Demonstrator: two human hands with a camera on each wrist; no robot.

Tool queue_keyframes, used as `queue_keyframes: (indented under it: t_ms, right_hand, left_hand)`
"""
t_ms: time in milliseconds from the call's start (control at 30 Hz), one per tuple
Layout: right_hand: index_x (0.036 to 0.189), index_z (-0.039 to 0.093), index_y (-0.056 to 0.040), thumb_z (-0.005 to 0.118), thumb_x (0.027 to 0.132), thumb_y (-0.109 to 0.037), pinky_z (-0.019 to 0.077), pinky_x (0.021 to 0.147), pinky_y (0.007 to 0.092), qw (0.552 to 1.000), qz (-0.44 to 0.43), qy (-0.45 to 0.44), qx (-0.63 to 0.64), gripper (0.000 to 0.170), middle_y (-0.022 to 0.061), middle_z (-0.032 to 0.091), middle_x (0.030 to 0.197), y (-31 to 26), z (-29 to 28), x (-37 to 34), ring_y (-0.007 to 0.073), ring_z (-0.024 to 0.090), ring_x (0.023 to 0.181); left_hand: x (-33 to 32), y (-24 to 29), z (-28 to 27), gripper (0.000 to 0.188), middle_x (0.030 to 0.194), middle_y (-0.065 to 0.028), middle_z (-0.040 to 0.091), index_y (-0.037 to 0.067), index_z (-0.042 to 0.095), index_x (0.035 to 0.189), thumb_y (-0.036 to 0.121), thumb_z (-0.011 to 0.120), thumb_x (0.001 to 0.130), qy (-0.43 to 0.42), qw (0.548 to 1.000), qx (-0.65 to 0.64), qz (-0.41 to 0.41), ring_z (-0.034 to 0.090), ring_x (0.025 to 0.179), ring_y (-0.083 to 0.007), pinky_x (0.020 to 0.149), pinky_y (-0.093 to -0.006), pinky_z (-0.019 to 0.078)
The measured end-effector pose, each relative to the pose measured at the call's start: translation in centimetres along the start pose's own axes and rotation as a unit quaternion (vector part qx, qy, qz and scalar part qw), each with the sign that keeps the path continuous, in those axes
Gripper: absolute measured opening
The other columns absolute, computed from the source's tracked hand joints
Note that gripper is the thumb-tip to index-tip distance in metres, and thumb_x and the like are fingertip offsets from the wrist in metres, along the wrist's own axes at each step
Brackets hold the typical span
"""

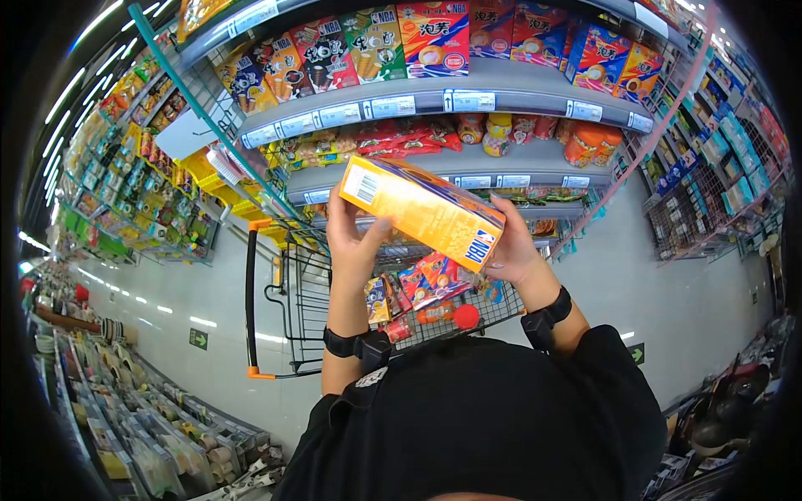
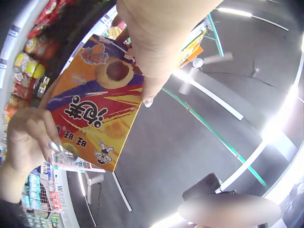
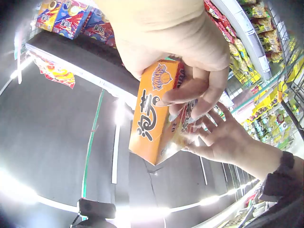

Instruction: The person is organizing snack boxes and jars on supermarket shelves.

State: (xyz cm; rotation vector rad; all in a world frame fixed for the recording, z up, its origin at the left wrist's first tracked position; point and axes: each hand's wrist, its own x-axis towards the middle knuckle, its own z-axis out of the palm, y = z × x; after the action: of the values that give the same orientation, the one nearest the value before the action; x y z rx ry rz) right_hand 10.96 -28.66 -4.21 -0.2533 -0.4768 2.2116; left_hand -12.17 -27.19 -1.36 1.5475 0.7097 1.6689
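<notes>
An orange snack box (image 1: 422, 213) with an NBA logo and a barcode is held up between both hands, tilted down to the right in the head view. My left hand (image 1: 352, 242) grips its barcode end, thumb on the side facing me. At the other end, my right hand (image 1: 515, 244) holds the corner by the logo. In the left wrist view the box's broad face (image 2: 97, 102) shows a round filled snack and large characters. Curled fingers (image 3: 187, 92) of the right hand lie across the box in the right wrist view.
Below the box stands a black wire shopping cart (image 1: 305, 292) with snack packs (image 1: 434, 280) and a red-lidded jar (image 1: 466, 316) inside. Ahead, a grey shelf (image 1: 384, 90) carries rows of boxes; bags and jars (image 1: 498, 134) sit one level down. More racks (image 1: 150, 159) flank the aisle.
</notes>
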Motion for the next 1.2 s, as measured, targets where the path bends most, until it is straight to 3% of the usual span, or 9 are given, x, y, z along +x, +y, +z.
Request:
queue_keyframes:
  t_ms: [67,100,167,267,300,467,833,1033,1200]
  right_hand:
    - [0.131,0.046,-0.0087,0.044,0.089,-0.049,0.0537,0.06,0.0313,0.999,0.012,-0.017,0.05,0.058,0.0108,0.064,0.111,0.0,-0.8,0.3,0.022,0.065,0.092]
    - [0.125,0.051,-0.0109,0.045,0.088,-0.048,0.0535,0.059,0.0355,0.998,-0.011,0.069,0.002,0.053,0.0099,0.065,0.108,0.2,0.4,0.2,0.0227,0.066,0.089]
    - [0.119,0.056,-0.0122,0.046,0.087,-0.048,0.0524,0.06,0.0367,0.997,0.03,0.005,0.071,0.049,0.009,0.066,0.105,-0.2,-2.7,0.8,0.0228,0.066,0.086]
    - [0.107,0.062,-0.0143,0.048,0.086,-0.048,0.049,0.058,0.0374,0.992,0.052,-0.007,0.112,0.043,0.0083,0.067,0.101,-1.0,-4.2,1.4,0.023,0.064,0.077]
    - [0.107,0.062,-0.0141,0.048,0.086,-0.048,0.0483,0.058,0.0367,0.992,0.049,-0.009,0.119,0.043,0.0088,0.067,0.1,-1.3,-4.2,1.4,0.0233,0.063,0.076]
    - [0.111,0.06,-0.0127,0.047,0.086,-0.049,0.0463,0.056,0.0352,0.99,0.044,-0.068,0.113,0.046,0.011,0.067,0.1,-2.3,-5.8,1.6,0.0251,0.063,0.075]
    - [0.118,0.055,-0.0106,0.044,0.087,-0.05,0.0475,0.054,0.0343,0.994,-0.013,0.026,0.107,0.052,0.014,0.066,0.101,-3.4,-3.5,0.0,0.0276,0.064,0.08]
    - [0.121,0.053,-0.0098,0.043,0.086,-0.052,0.0476,0.05,0.0339,0.99,0.034,-0.059,0.124,0.056,0.0146,0.067,0.095,-2.9,-5.0,0.1,0.0251,0.063,0.067]
    - [0.118,0.055,-0.0104,0.043,0.086,-0.053,0.0473,0.048,0.0344,0.993,-0.004,0.062,0.103,0.055,0.0135,0.067,0.094,-2.5,-4.2,-0.5,0.0238,0.061,0.061]
  left_hand:
    - [0.0,-0.4,-0.1,0.064,0.108,-0.0096,0.057,-0.001,0.043,0.123,0.023,0.075,0.074,-0.004,0.998,0.061,0.016,0.055,0.098,-0.0159,0.085,-0.0304,0.0449]
    - [-0.1,0.1,0.1,0.063,0.108,-0.0098,0.057,-0.001,0.044,0.122,0.023,0.075,0.073,-0.01,0.995,0.098,0.009,0.055,0.098,-0.0159,0.085,-0.0303,0.0447]
    - [0.1,0.7,0.0,0.063,0.108,-0.0129,0.058,-0.001,0.046,0.121,0.021,0.076,0.07,-0.027,0.973,0.227,0.017,0.057,0.098,-0.0211,0.086,-0.0326,0.0443]
    - [0.7,1.6,0.6,0.066,0.111,-0.0164,0.058,0.0,0.046,0.123,0.019,0.076,0.068,-0.061,0.953,0.286,0.074,0.057,0.102,-0.029,0.089,-0.0364,0.0434]
    - [0.9,1.4,0.3,0.067,0.116,-0.0191,0.056,0.0,0.046,0.125,0.016,0.075,0.066,-0.078,0.952,0.286,0.075,0.056,0.108,-0.0329,0.093,-0.0389,0.0421]
    - [1.8,2.2,1.0,0.068,0.123,-0.0196,0.054,0.001,0.046,0.126,0.015,0.072,0.065,-0.121,0.944,0.287,0.105,0.052,0.114,-0.035,0.096,-0.0404,0.04]
    - [2.7,1.5,2.2,0.064,0.121,-0.0182,0.057,0.003,0.054,0.121,0.016,0.074,0.062,-0.138,0.935,0.29,0.151,0.054,0.111,-0.0348,0.095,-0.041,0.0415]
    - [2.7,0.9,2.2,0.062,0.119,-0.0167,0.059,0.003,0.059,0.117,0.006,0.076,0.057,-0.129,0.932,0.269,0.207,0.058,0.107,-0.0321,0.092,-0.0385,0.0444]
    - [2.2,0.6,2.5,0.06,0.117,-0.0161,0.06,0.004,0.061,0.114,0.004,0.076,0.056,-0.118,0.942,0.235,0.207,0.058,0.106,-0.0318,0.09,-0.0379,0.0455]
